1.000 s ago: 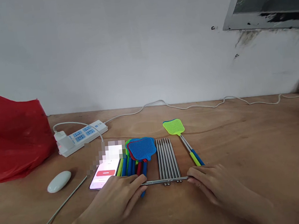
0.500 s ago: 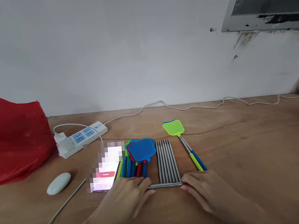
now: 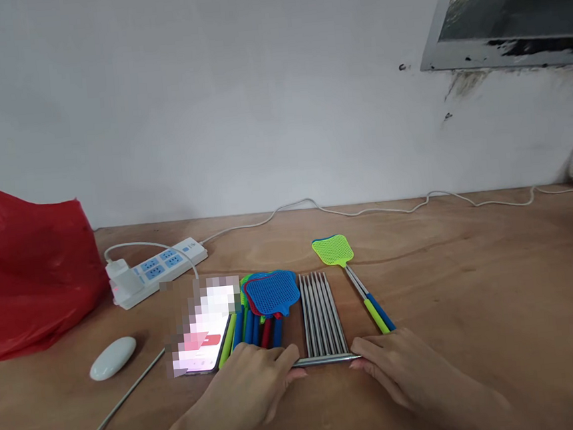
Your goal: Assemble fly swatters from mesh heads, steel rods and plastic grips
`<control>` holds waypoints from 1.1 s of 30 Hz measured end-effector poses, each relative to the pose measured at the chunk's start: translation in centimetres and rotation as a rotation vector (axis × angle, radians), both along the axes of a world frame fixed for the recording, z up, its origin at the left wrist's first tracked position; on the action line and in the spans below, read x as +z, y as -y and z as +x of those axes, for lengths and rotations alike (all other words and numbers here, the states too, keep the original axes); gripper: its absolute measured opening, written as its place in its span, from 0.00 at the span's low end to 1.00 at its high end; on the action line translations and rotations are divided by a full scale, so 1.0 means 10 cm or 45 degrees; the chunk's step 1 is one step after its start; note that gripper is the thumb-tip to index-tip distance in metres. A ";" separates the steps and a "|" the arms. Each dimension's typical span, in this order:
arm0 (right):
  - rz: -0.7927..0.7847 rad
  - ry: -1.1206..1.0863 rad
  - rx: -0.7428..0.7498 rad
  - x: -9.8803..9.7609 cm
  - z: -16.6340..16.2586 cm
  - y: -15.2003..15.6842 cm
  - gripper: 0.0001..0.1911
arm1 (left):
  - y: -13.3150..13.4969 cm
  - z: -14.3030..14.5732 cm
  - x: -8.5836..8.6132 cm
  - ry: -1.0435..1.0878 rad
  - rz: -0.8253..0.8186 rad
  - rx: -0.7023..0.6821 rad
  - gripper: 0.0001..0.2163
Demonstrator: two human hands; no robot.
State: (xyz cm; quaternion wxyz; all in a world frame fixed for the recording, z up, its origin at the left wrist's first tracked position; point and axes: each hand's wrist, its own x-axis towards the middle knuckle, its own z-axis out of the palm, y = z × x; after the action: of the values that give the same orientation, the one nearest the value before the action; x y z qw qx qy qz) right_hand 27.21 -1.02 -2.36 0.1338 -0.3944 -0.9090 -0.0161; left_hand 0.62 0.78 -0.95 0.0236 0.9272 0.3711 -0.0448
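Between my two hands lies a thin metal rod point(image 3: 326, 359), held crosswise near the front. My left hand point(image 3: 255, 378) pinches its left end and my right hand point(image 3: 393, 366) its right end. Just beyond the rod, several more metal rods point(image 3: 322, 312) lie side by side, pointing away from me. Left of them sit several loose fly swatter heads, a blue one point(image 3: 273, 292) on top, above a row of coloured handles point(image 3: 254, 329). To the right, a green fly swatter point(image 3: 334, 250) lies over a blue one, their handles reaching my right hand.
A lit phone point(image 3: 203, 329), partly blurred, lies left of the handles. Further left are a white computer mouse point(image 3: 113, 358), a white power strip point(image 3: 158, 273) with a plug and cables, and a red plastic bag point(image 3: 30, 271). A white cable point(image 3: 366, 211) runs along the wall.
Both hands and the rod between them have shifted slightly to the right. The whole scene sits a little lower in view as the camera tilts up.
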 end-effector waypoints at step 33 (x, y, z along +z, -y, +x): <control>-0.393 -0.454 -0.125 0.16 0.01 0.02 0.15 | -0.02 -0.02 0.06 0.201 -0.106 0.033 0.11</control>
State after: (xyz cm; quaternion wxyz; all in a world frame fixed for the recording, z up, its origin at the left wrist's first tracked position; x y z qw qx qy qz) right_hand 27.31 -1.26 -0.76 0.2292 -0.4506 -0.8424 0.1865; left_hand 0.41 0.98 -0.33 0.0917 0.9211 0.3780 0.0133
